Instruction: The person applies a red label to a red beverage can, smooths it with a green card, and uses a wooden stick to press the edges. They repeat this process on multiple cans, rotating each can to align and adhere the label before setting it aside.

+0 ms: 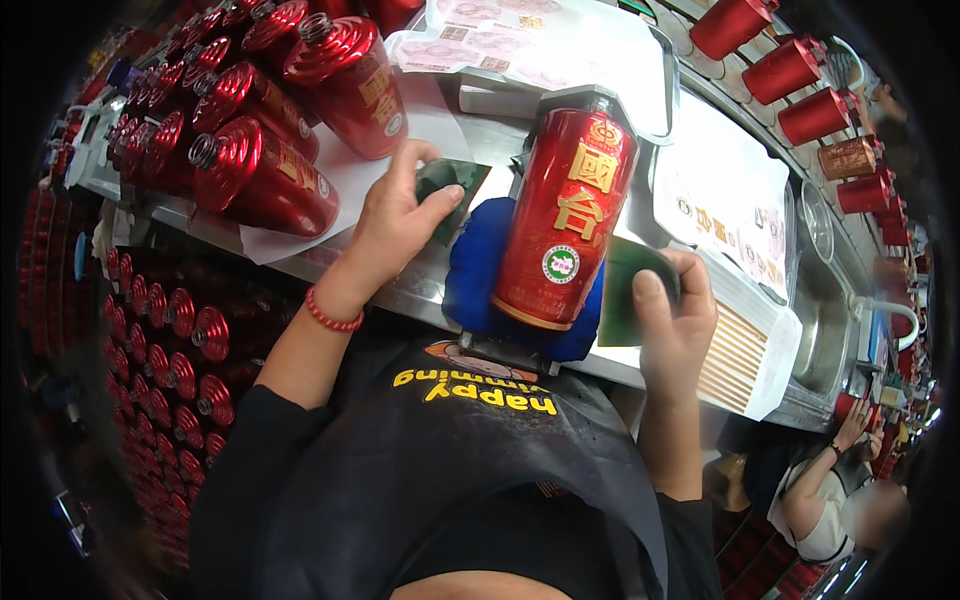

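A glossy red bottle [544, 202] with raised gold characters and a round green-and-white emblem lies tilted on a blue cloth pad [474, 274], its neck pointing away from me. My left hand [394, 214], with a red bead bracelet on its wrist, pinches a dark green flexible square [471, 180] between thumb and fingers, left of the bottle. On the other side, my right hand [679, 315] grips a similar green square [621, 304], its edge close to the bottle's lower right side; whether it touches I cannot tell.
Several red bottles [259, 180] stand on the metal counter at left, with many more below. Printed transfer sheets [592, 37] lie behind and more sheets [720, 180] at right. A stack of sheets with gold strips [731, 360] adjoins a sink [821, 337]. Another person [802, 502] works at far right.
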Available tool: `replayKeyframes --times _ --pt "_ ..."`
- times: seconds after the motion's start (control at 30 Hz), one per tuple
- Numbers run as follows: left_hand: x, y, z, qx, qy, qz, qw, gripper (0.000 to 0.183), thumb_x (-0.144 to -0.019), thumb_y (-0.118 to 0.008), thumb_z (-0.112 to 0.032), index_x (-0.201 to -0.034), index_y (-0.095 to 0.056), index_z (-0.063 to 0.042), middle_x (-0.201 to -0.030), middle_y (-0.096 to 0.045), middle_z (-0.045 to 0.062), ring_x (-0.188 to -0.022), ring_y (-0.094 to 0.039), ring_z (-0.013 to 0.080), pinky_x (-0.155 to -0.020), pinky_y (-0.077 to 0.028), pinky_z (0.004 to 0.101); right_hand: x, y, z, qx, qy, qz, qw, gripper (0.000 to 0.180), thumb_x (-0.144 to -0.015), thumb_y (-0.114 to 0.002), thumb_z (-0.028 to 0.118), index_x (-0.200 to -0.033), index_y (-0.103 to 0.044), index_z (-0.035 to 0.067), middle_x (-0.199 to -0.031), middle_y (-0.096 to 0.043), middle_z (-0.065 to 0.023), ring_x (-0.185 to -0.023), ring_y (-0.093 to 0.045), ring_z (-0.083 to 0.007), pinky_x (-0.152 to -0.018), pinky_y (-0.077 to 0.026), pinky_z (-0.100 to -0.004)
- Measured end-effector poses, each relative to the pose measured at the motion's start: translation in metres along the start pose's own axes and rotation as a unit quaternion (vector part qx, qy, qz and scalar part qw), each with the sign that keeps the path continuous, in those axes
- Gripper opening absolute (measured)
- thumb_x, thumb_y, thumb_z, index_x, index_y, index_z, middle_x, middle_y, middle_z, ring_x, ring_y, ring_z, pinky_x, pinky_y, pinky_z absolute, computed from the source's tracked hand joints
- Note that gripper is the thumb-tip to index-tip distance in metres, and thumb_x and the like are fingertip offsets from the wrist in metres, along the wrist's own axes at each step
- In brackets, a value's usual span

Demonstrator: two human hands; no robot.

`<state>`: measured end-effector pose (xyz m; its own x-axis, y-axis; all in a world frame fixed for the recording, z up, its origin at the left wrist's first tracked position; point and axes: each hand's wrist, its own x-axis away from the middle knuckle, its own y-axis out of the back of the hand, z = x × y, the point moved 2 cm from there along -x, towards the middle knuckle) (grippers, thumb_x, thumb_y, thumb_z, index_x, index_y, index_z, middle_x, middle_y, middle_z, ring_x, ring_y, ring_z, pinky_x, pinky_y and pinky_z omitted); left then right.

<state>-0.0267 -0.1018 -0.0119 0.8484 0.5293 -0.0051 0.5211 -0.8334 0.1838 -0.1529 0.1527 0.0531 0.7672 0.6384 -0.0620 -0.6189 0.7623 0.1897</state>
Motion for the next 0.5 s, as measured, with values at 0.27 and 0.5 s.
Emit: replayKeyframes --times 0.27,0.5 --pt "0.045 -0.04 -0.033 0.158 -0.001 0.02 0.987 0.029 -0.1 -0.061 -0.012 -0.126 -0.049 -0.005 -0.107 -0.064 0.003 -0.094 -0.058 0.0066 -0.083 -0.049 0.0243 0.008 -0.017 -0.03 0.076 0.044 -0.09 0.992 0.026 -0.099 -0.065 0.014 -0.12 -0.061 -0.002 -0.103 -0.068 -0.0093 -0.095 -0.063 -0.015 -0.086 -0.05 -0.0287" --pt "0.005 -0.057 -0.06 0.078 -0.099 -0.014 0.992 0.028 -0.1 -0.061 -0.012 -0.125 -0.05 -0.003 -0.099 -0.061 0.0 -0.09 -0.055 0.0044 -0.078 -0.048 0.0212 -0.027 -0.03 0.0 0.065 0.09 -0.06 0.992 0.026 -0.098 -0.064 0.011 -0.121 -0.062 -0.001 -0.102 -0.07 -0.0118 -0.094 -0.066 -0.0172 -0.087 -0.052 -0.0298"
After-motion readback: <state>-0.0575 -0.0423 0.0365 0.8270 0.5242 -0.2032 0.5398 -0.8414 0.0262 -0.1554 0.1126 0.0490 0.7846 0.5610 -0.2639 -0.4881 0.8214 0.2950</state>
